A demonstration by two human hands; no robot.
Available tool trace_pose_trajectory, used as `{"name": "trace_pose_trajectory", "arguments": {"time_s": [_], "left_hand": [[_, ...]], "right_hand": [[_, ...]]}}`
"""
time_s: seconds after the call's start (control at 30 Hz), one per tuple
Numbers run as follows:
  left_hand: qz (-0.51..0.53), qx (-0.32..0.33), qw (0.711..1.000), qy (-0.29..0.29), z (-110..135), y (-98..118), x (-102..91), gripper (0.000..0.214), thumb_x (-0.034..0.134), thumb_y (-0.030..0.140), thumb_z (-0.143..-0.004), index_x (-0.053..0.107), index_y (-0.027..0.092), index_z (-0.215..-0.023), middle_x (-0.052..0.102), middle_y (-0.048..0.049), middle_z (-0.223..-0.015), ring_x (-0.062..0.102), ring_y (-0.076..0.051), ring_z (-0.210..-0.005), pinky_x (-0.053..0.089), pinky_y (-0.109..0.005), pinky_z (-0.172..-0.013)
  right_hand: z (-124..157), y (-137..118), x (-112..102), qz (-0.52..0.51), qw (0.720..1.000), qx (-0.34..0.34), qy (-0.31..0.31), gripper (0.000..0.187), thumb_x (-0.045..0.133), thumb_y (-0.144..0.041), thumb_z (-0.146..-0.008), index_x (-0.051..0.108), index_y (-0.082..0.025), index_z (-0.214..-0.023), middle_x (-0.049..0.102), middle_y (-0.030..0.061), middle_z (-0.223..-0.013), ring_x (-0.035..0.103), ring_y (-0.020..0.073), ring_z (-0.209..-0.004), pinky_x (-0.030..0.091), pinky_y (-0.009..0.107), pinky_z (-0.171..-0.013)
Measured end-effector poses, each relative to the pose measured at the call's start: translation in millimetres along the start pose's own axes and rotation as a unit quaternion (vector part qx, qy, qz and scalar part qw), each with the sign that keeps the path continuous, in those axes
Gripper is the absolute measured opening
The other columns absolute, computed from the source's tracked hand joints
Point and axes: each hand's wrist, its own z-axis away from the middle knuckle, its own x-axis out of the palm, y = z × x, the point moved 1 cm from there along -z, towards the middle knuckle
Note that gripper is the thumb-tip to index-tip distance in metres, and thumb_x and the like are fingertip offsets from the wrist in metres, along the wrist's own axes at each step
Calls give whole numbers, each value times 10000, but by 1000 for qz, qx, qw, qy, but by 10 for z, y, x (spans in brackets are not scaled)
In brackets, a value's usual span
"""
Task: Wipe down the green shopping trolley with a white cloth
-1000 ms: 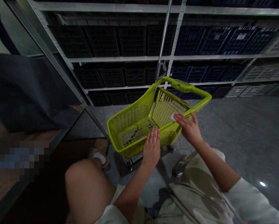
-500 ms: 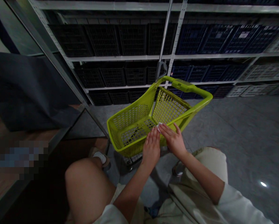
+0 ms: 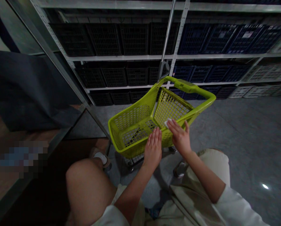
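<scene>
**Steel racking behind a lime-green shopping basket, both hands on it**

Steel racking fills the background, its shelves packed with black and navy plastic crates, above a grey tile floor. A metal pole rises just behind the far end of the basket. The wheeled basket stands directly in front of the person, its long axis running away from them towards the racking and angled slightly right, with a handle across the far end. The left hand lies open, palm down, over the near rim. The right hand, the nearer to the far end, is also open, with extended fingers resting on a small white cloth and not closed around it. The cloth sits against the mesh inside the basket, just beyond the left hand.
</scene>
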Motion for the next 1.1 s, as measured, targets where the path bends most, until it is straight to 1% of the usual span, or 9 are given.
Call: {"name": "trace_pose_trajectory", "arguments": {"time_s": [0.13, 0.27, 0.37, 0.47, 0.57, 0.7, 0.8, 0.93, 1.1], "left_hand": [[-1, 0, 1000, 5, 8, -11, -3, 748, 438, 66, -839, 219, 11, -1552, 228, -181, -1651, 174, -264, -1544, 301, -446, -1230], [-1, 2, 1000, 4, 10, -16, -11, 779, 444, 77, -845, 168, 30, -1572, 220, -171, -1655, 171, -255, -1546, 296, -434, -1232], [-4, 2, 1000, 1, 5, -9, -8, 784, 457, 106, -860, 151, 33, -1577, 202, -160, -1662, 179, -244, -1545, 285, -412, -1237], [-5, -2, 1000, 1, 1, -2, -5, 768, 459, 121, -871, 166, 32, -1575, 204, -151, -1663, 196, -246, -1541, 274, -406, -1242], [-1, -2, 1000, 4, 1, -3, -10, 755, 450, 114, -870, 181, 30, -1571, 211, -152, -1661, 197, -253, -1540, 263, -408, -1245], [5, 5, 1000, 3, 10, -13, -3, 779, 454, 75, -838, 182, 25, -1566, 208, -177, -1658, 150, -257, -1549, 277, -433, -1239], [8, 3, 1000, 8, 14, -20, 7, 788, 449, 62, -824, 183, 25, -1564, 200, -183, -1659, 133, -253, -1552, 290, -451, -1233], [-5, 5, 1000, -6, 11, -20, -2, 776, 451, 78, -840, 182, 17, -1565, 176, -177, -1665, 144, -254, -1551, 270, -425, -1242], [-10, -1, 1000, -8, 8, -9, -21, 761, 451, 112, -866, 178, 31, -1572, 178, -156, -1669, 186, -242, -1544, 268, -395, -1242]], "right_hand": [[66, -308, 37, -41, 996, -65, -49, 719, 411, -4, -795, 451, -227, -1478, 547, 69, -1482, 470, 186, -1407, 133, 468, -1242], [-49, 263, -112, -14, 994, -92, -53, 686, 430, -3, -794, 513, -263, -1423, 606, 54, -1424, 527, 202, -1358, 91, 536, -1237], [-172, 823, -245, 48, 998, 4, 35, 582, 442, -24, -808, 606, -252, -1318, 678, 69, -1328, 557, 253, -1329, 45, 622, -1213], [-220, 1006, -276, 75, 988, 95, 95, 554, 421, -32, -814, 626, -234, -1287, 679, 94, -1322, 537, 285, -1348, -11, 687, -1181], [-156, 687, -178, 53, 991, 96, 75, 606, 427, -30, -801, 576, -229, -1354, 642, 104, -1372, 535, 276, -1351, -7, 662, -1197], [12, -37, -9, -13, 1000, 13, -6, 740, 417, 2, -772, 462, -252, -1466, 586, 84, -1441, 507, 226, -1379, 33, 564, -1238], [72, -274, 25, -54, 996, -42, -59, 776, 407, 11, -765, 416, -241, -1500, 535, 82, -1491, 464, 197, -1412, 92, 505, -1246], [-1, 142, -77, -23, 993, -91, -66, 731, 404, 27, -780, 472, -254, -1452, 571, 54, -1459, 504, 188, -1380, 52, 520, -1243], [-108, 899, -200, 82, 992, 32, 87, 594, 408, -4, -853, 555, -239, -1378, 636, 84, -1381, 528, 259, -1359, 58, 603, -1206]]}}
